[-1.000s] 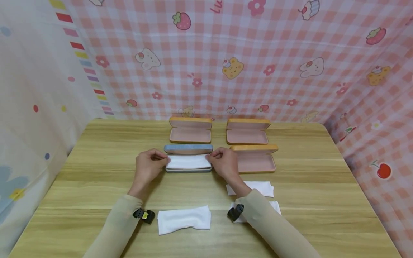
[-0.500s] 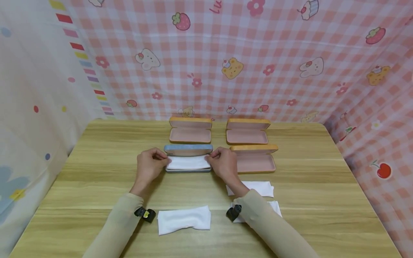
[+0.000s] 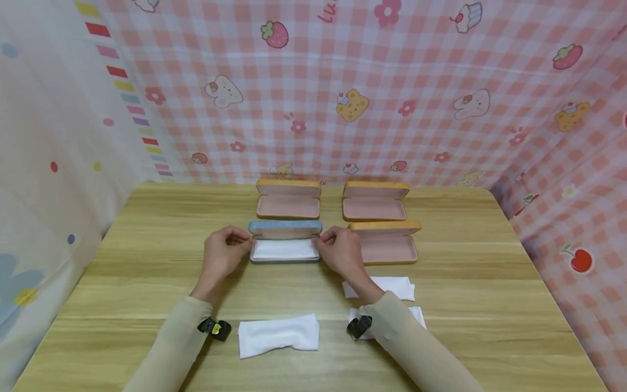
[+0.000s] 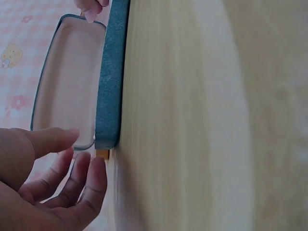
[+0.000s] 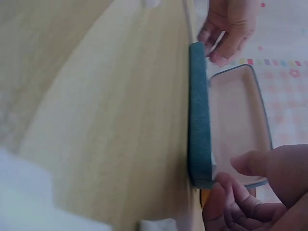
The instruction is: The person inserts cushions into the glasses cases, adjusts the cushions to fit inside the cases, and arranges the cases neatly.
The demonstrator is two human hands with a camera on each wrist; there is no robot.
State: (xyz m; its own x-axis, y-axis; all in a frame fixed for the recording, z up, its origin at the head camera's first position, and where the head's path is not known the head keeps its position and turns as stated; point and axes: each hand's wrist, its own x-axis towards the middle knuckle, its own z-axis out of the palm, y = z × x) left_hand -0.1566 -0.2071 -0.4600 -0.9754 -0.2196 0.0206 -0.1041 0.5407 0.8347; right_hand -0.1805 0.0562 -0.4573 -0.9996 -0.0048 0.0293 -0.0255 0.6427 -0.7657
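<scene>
Released, relaxed, my left hand [image 3: 222, 258] and right hand [image 3: 341, 253] flank the ends of a lid-raised blue case [image 3: 285, 224] in the head view; a folded white cloth [image 3: 285, 249] lies inside it, between them. Beyond my hands stand two orange cases [image 3: 288, 207], with a third orange case [image 3: 389, 249] just right of my right hand; more white cloths [image 3: 278, 337] lie on their near side. In the left wrist view, thumb [image 4: 53, 139] and fingers [image 4: 94, 185] part at the case's end. In the right wrist view they also stand apart, beside the blue case.
</scene>
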